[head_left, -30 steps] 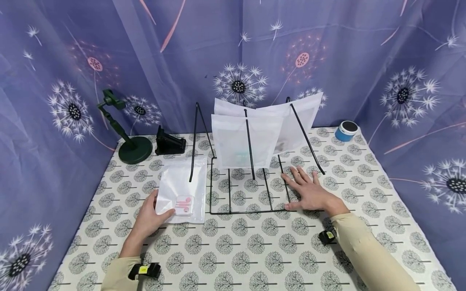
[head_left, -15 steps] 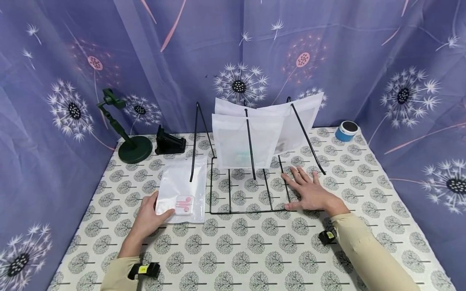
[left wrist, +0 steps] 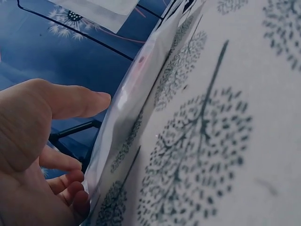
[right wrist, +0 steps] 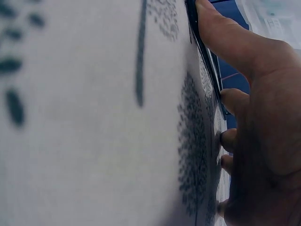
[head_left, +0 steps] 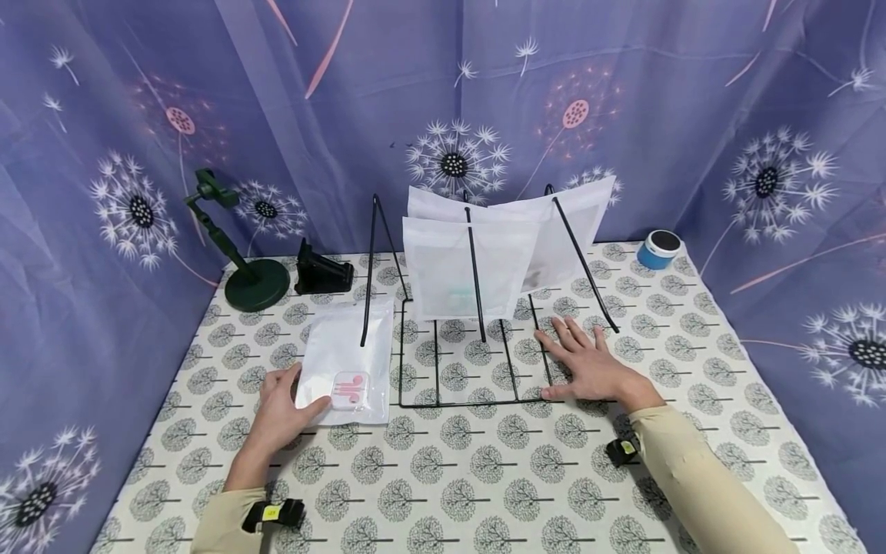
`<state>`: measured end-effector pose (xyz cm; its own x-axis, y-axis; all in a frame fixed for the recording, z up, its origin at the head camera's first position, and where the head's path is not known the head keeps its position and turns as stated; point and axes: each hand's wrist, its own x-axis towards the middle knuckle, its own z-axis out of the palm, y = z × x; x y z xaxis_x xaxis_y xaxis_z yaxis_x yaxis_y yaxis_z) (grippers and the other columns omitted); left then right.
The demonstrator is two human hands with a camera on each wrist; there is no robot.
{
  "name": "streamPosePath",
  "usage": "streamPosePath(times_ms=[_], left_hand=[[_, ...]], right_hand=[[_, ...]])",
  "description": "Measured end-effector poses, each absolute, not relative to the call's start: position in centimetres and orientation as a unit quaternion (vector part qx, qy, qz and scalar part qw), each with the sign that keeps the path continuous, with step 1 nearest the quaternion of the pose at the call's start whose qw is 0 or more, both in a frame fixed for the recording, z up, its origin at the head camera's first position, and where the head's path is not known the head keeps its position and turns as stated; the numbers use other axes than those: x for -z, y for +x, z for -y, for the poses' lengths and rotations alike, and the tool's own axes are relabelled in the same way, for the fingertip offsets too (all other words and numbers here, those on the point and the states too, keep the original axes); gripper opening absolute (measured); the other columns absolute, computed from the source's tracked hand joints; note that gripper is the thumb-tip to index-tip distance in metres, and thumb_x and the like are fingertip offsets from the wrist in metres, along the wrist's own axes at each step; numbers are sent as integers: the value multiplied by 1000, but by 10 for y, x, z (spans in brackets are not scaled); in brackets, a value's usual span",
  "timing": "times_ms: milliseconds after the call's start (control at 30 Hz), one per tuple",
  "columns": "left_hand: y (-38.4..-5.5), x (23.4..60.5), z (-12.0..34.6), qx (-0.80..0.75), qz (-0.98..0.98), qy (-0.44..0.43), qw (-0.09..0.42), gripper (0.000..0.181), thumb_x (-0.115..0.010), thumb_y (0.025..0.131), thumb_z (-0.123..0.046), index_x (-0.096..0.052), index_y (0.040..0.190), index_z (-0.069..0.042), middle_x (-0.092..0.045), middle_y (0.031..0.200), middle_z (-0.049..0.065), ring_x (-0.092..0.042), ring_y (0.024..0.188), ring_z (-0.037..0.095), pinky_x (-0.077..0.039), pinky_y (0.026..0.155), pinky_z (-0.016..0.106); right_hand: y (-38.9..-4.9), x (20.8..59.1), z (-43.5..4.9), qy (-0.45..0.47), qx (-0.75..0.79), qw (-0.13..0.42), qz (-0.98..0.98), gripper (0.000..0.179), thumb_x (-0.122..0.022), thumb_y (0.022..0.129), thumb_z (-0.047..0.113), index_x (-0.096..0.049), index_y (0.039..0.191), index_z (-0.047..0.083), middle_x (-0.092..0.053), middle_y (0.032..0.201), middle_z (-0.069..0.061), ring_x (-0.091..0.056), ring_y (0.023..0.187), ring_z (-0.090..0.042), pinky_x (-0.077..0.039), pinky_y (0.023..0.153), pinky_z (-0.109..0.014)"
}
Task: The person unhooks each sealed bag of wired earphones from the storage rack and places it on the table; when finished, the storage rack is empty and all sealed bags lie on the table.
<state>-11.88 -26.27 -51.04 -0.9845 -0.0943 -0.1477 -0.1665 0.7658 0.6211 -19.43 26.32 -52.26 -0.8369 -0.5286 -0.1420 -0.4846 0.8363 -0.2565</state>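
Observation:
A white zip bag (head_left: 339, 338) lies flat left of a black wire rack (head_left: 457, 403), holding a clear square case of pink earphones (head_left: 349, 390). My left hand (head_left: 280, 408) rests at the bag's left edge. Its thumb (left wrist: 82, 100) lies over the bag, while the fingertips touch the edge, loosely bent. My right hand (head_left: 584, 365) is spread flat over the right end of the rack's base, with its thumb (right wrist: 221, 33) on the front wire. Several white bags stand between the rack's upright wires, the front bag (head_left: 460, 261) showing something pale green inside.
A dark green stand (head_left: 258, 286) with a jointed arm is at the back left. Beside it sits a black holder (head_left: 324, 269). A blue round device (head_left: 659, 249) stands at the back right. A purple curtain (head_left: 332, 115) encloses the tree-print tablecloth (head_left: 443, 492).
The earphone case in the bag shifts very slightly left near my left thumb. Both hands and the rack otherwise stay in place.

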Motion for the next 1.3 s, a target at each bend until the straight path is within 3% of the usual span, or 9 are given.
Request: streamPosePath(times_ms=[233,400,533,833,1167,1300], left_hand=[[-119,505,260,-341,-938,-53,18,85,-77,81,-28,-33,145,7,-32,131,29,-38,119,44,-36,105,62],[-122,501,254,-350,-936,-39,-7,83,-79,80,-28,-37,145,2,-41,127,23,-48,109,36,-44,96,52],[-124,500,250,-363,-931,-23,-24,80,-80,80,-25,-39,144,-2,-45,124,19,-50,105,33,-45,91,45],[-133,496,237,-386,-919,39,-73,78,-81,79,-18,-41,144,-4,-49,120,16,-49,101,26,-46,88,44],[-148,492,220,-481,-869,78,-83,72,-81,76,-6,-44,138,-1,-53,123,19,-52,106,24,-51,95,32],[-153,492,213,-518,-846,101,-79,70,-80,77,-3,-45,138,-1,-53,126,20,-54,112,27,-50,99,35]], right_hand=[[-194,523,-263,-267,107,101,-952,107,-59,76,76,-17,157,21,-4,162,-22,1,148,-45,5,110,-76],[-194,525,-264,-268,112,97,-952,106,-59,76,76,-18,157,20,-5,162,-23,0,148,-45,4,109,-77],[-194,525,-264,-268,114,98,-952,107,-59,76,77,-18,157,20,-5,162,-24,0,148,-45,4,109,-77],[-195,525,-264,-266,108,104,-952,107,-58,76,77,-17,157,21,-4,162,-23,1,148,-45,5,108,-77],[-195,523,-264,-264,104,102,-953,109,-57,74,80,-18,157,21,-4,162,-22,1,149,-44,5,109,-77],[-195,523,-264,-266,110,100,-952,108,-58,75,78,-19,157,20,-4,162,-22,1,149,-44,5,110,-76]])
